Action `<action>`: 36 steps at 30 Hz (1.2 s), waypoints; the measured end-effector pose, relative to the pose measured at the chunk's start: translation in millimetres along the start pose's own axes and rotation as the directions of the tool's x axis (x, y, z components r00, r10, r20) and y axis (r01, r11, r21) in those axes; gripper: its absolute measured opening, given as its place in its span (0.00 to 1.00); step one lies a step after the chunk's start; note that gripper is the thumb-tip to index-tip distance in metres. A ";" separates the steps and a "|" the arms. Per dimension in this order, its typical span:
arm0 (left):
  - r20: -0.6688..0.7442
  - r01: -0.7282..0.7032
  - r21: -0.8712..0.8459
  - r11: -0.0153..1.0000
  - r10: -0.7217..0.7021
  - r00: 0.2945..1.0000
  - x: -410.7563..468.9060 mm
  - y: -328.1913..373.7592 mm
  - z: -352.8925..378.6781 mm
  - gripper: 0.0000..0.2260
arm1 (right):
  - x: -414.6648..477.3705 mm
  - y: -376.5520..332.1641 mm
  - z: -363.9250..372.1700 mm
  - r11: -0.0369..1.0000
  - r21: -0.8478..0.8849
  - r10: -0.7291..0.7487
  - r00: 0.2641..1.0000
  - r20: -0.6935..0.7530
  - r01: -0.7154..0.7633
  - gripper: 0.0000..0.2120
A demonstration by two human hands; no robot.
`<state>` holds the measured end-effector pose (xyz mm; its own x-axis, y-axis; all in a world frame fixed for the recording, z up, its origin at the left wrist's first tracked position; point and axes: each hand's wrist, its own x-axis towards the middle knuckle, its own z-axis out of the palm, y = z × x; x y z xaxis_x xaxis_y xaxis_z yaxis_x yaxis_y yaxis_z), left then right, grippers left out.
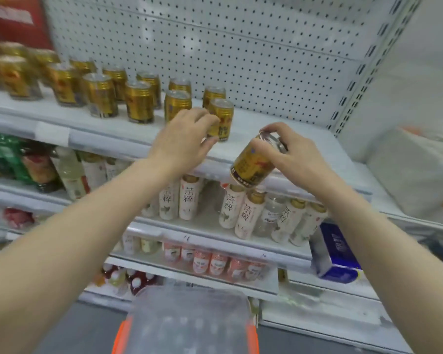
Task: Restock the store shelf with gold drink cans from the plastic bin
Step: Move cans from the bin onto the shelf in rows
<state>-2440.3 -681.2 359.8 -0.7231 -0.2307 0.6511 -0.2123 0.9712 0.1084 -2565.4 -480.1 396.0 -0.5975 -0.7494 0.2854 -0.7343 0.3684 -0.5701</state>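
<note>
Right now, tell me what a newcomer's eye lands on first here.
First the right hand, holding a tilted gold can by its top, in front of the shelf edge. Next the left hand at an upright can on the shelf, the rightmost of the gold cans there. Below, the clear bin with orange clips sits on the floor.

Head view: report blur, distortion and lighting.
Head view: far-left gold cans smear with motion blur; the can in the right hand is sharper; shelf upright leans from wide-angle distortion; plastic bin soft; lighting flat, shadows faint.
</note>
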 end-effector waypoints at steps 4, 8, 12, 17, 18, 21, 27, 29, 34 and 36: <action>0.046 -0.058 0.002 0.998 0.057 0.997 61.6 -30.2 -5.3 0.19 | 46.5 -15.6 -12.8 0.993 -0.022 0.117 0.991 -0.068 -0.119 0.22; 0.142 -0.089 0.049 0.995 0.081 0.987 105.1 -63.6 -2.7 0.19 | 87.6 -20.8 -6.9 0.979 -0.032 0.199 0.974 -0.107 -0.204 0.23; 0.270 -0.053 0.087 0.995 0.028 0.962 139.4 -105.9 6.6 0.19 | 127.6 -20.7 3.7 0.957 -0.120 0.245 0.959 -0.142 -0.262 0.21; 0.430 -0.032 0.159 0.987 -0.039 0.902 168.5 -137.0 27.1 0.22 | 181.8 -4.1 21.3 0.910 -0.245 0.301 0.939 -0.166 -0.335 0.22; 0.436 -0.033 0.148 0.988 -0.035 0.899 172.8 -138.1 31.2 0.22 | 191.2 1.3 24.5 0.906 -0.273 0.290 0.944 -0.156 -0.324 0.22; 0.437 -0.053 0.089 0.995 0.009 0.899 187.1 -139.1 42.0 0.23 | 213.0 15.9 33.4 0.907 -0.296 0.280 0.953 -0.112 -0.301 0.24; 0.606 -0.045 -0.095 0.994 0.094 0.790 210.2 -128.4 61.4 0.28 | 241.7 30.8 42.2 0.900 -0.333 0.271 0.959 -0.080 -0.282 0.24; 0.657 -0.027 -0.086 0.996 0.077 0.750 213.2 -125.6 66.5 0.28 | 247.0 34.2 39.3 0.904 -0.331 0.277 0.960 -0.028 -0.271 0.25; 0.648 0.016 -0.083 0.996 0.042 0.760 215.1 -123.6 72.9 0.25 | 250.1 38.5 32.4 0.913 -0.370 0.213 0.975 0.065 -0.174 0.20; 0.608 0.009 -0.053 0.999 0.026 0.793 214.0 -121.4 74.3 0.25 | 250.5 40.1 37.3 0.906 -0.386 0.193 0.981 0.019 -0.171 0.18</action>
<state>-2618.1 -853.0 430.1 -0.9789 -0.1946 0.0625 -0.1832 0.9710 0.1537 -2732.5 -673.5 415.8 -0.7221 -0.6741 0.1553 -0.6876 0.6748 -0.2680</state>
